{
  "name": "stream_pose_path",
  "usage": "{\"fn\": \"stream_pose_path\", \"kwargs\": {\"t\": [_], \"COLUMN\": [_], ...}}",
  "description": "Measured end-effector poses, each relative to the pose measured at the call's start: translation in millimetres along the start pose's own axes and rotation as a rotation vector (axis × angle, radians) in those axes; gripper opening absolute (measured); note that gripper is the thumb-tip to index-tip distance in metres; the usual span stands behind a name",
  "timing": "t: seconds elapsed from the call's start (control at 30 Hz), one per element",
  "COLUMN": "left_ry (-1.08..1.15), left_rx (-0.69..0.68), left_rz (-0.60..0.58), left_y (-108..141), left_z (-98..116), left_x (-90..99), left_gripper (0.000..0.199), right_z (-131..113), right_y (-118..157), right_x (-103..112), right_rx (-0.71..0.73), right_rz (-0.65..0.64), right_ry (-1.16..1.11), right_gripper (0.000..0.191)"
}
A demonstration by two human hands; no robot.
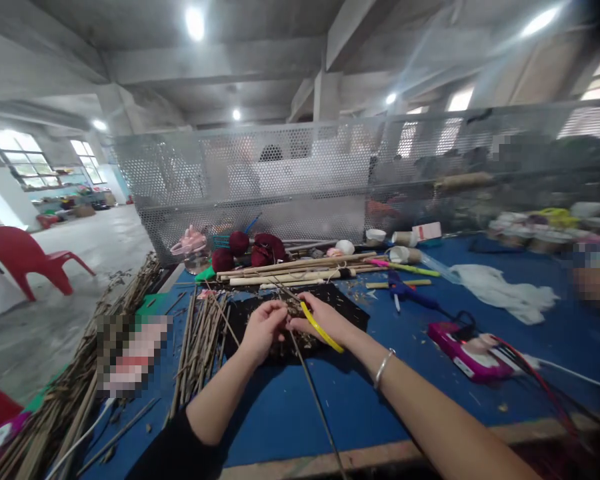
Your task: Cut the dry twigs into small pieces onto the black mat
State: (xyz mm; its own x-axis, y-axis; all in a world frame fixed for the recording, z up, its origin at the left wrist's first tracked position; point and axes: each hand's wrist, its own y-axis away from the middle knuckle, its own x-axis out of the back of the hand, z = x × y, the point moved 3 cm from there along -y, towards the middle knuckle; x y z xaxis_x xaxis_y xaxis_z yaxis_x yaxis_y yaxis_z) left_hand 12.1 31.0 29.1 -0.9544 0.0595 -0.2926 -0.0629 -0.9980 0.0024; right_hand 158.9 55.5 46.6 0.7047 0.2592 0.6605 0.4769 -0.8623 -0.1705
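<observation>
Both hands meet over a black cloth (350,313) strewn with pale shavings. My left hand (266,328) is closed, fingertips pinched on a long thin stick (313,383) that runs down past the table's front edge. Against it, my right hand (323,320) is closed round a tool with a curved yellow handle (325,332); its working end is mostly hidden by the fingers. A thin dark length also juts up and left from between the hands; I cannot tell whether it belongs to the stick or the tool. Beside the cloth lies a bundle of thin sticks (200,340).
A larger pile of twigs (75,400) fills the left edge. Behind the cloth lie thicker pale rods (290,275) and dark red yarn balls (267,250). To the right are a blue glue gun (410,290), a magenta power strip (467,357) and a white plastic bag (505,290).
</observation>
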Motion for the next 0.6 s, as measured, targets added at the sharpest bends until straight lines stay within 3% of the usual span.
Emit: {"fn": "stream_pose_path", "kwargs": {"t": [0.13, 0.37, 0.6], "left_ry": [0.017, -0.021, -0.038], "left_rx": [-0.017, 0.048, 0.056], "left_rz": [0.005, 0.093, 0.06], "left_y": [9.3, 15.1, 15.2], "left_z": [-11.2, -10.3, -15.2], "left_x": [1.5, 1.8, 0.9], "left_gripper": [0.037, 0.039, 0.04], "right_z": [1.9, 5.0, 10.3], "right_y": [3.0, 10.3, 10.9], "right_x": [-6.7, -7.9, -13.4], "right_rx": [0.031, 0.023, 0.088], "right_rz": [0.095, 0.003, 0.084], "right_ry": [0.087, 0.01, 0.06], "right_gripper": [0.064, 0.056, 0.069]}}
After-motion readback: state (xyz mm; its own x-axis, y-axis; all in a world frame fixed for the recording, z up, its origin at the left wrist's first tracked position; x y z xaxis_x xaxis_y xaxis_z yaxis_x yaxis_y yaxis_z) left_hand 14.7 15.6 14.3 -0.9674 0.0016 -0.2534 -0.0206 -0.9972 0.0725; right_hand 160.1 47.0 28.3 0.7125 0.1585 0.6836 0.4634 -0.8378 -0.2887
